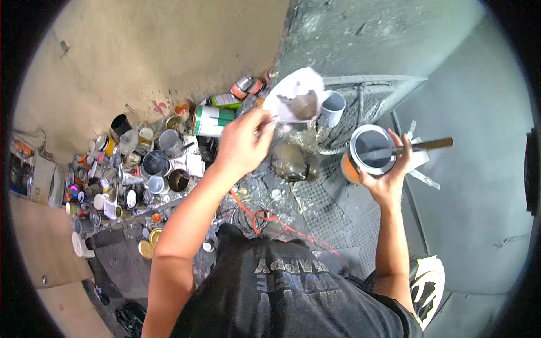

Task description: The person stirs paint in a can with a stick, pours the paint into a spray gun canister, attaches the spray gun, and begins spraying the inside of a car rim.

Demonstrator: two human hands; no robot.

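My far-off left fingers (256, 119) pinch a blurry, maybe paper strainer (294, 102). My right fingers (405, 151) hold the paint cup (351, 161), a spatula (431, 145) across it. Grey paint (370, 140) is in; the strainer isn't set down yet.

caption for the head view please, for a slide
Left hand pinches stained white paper; right hand holds an open container.
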